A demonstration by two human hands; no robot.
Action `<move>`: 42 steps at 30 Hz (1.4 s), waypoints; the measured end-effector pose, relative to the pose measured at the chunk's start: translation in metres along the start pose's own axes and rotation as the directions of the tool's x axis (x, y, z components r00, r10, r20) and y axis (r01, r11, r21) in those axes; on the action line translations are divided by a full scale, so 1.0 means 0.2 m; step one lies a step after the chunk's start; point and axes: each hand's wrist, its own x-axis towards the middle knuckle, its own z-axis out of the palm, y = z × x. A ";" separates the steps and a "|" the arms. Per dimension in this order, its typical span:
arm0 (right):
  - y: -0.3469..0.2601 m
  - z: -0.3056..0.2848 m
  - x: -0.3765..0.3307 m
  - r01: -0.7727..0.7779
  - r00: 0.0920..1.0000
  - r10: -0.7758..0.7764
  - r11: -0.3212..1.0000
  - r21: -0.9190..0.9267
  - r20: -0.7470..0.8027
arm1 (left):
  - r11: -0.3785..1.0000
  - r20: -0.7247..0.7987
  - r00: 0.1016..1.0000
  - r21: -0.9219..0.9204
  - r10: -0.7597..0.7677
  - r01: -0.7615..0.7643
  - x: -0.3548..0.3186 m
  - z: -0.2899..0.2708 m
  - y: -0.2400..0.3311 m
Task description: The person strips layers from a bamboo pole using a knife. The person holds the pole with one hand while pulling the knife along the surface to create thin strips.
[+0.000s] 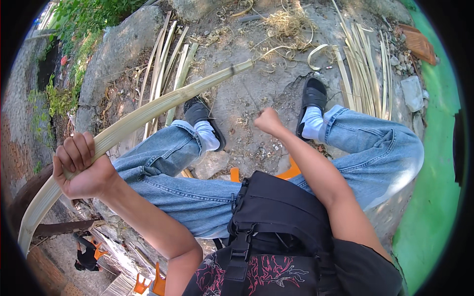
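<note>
A long, pale bamboo strip (168,101) runs slantwise from the lower left up toward the middle, bending as it goes. My left hand (81,167) is wrapped round it near its lower part. Between my feet, my right hand (268,121) is closed in a fist, apart from the strip. From that fist a thin, dark, rod-like tool (252,96) points up toward the strip's far end; its kind is too fine to make out. A dark mark shows on the strip near that end.
Bamboo strips lie in bundles at the left (163,69) and right (363,69). Curled shavings (289,27) cover the ground ahead. A green surface (429,197) borders the right, with an orange-brown block (417,44) beside it. Another person (89,254) is at the lower left near orange stools (157,282).
</note>
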 end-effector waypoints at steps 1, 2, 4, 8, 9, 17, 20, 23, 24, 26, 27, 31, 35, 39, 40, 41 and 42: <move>0.12 -0.04 0.03 -0.091 0.996 0.091 0.995 -0.031 -0.017 | 1.000 0.008 1.000 -0.008 0.002 -0.002 0.01 0.00 -0.01; 0.17 -0.06 0.06 -0.179 0.984 0.177 0.982 -0.058 -0.032 | 1.000 0.022 1.000 -0.021 -0.012 0.013 0.02 0.00 -0.02; 0.02 0.01 0.06 -0.223 0.975 0.222 0.975 -0.020 -0.012 | 0.999 0.025 0.999 -0.024 -0.035 0.036 0.00 0.00 -0.02; -0.21 0.05 -0.02 0.063 0.998 -0.064 0.996 0.057 0.009 | 1.000 0.009 1.000 -0.005 -0.012 0.012 0.00 0.01 -0.01; -0.29 0.02 -0.06 0.175 0.983 -0.178 0.982 0.069 0.043 | 1.000 0.023 1.000 -0.008 -0.008 0.008 0.00 0.02 -0.01; 0.08 -0.07 0.09 -0.398 0.910 0.397 0.917 -0.016 0.121 | 1.000 0.015 1.000 0.014 -0.008 0.008 0.03 -0.01 0.00; -0.06 0.01 0.05 -0.242 0.967 0.233 0.966 0.089 0.100 | 1.000 0.014 1.000 -0.008 -0.028 0.028 0.02 0.01 -0.01; -0.21 0.06 0.02 0.114 0.989 -0.124 0.987 0.111 0.083 | 1.000 0.006 1.000 0.002 -0.013 0.013 0.02 0.01 0.00; -0.24 0.05 0.01 0.209 0.968 -0.228 0.965 0.159 0.107 | 1.000 0.001 1.000 0.013 0.010 -0.010 0.02 0.01 0.00; -0.10 0.08 0.05 0.151 0.985 -0.162 0.977 0.149 0.061 | 1.000 0.024 1.000 0.004 -0.004 0.004 0.01 0.02 0.00; -0.01 0.07 0.07 0.096 0.995 -0.098 0.986 0.139 0.003 | 1.000 0.055 0.998 -0.012 -0.015 0.016 0.02 0.02 0.01; 0.16 -0.03 0.13 -0.273 0.962 0.274 0.961 0.047 -0.020 | 1.000 -0.054 0.998 -0.019 -0.014 0.013 0.03 -0.03 0.00; -0.07 0.03 0.09 -0.186 0.983 0.185 0.981 0.050 0.014 | 1.000 -0.072 0.997 0.015 -0.005 0.006 0.04 0.00 -0.03; -0.35 -0.02 -0.04 0.150 0.971 -0.164 0.985 0.091 0.175 | 1.000 -0.016 1.000 0.027 0.011 -0.011 0.03 0.00 0.00; -0.36 -0.02 -0.05 0.188 0.957 -0.203 0.978 0.088 0.208 | 1.000 0.031 1.000 0.007 0.006 -0.006 0.02 0.02 -0.01; -0.28 -0.01 -0.02 0.183 0.957 -0.198 0.979 0.087 0.213 | 1.000 0.025 1.000 0.008 0.003 -0.003 0.02 0.02 -0.01; -0.14 0.00 0.03 0.074 0.989 -0.083 0.995 0.074 0.123 | 1.000 -0.005 1.000 0.029 0.008 -0.008 0.02 0.03 -0.01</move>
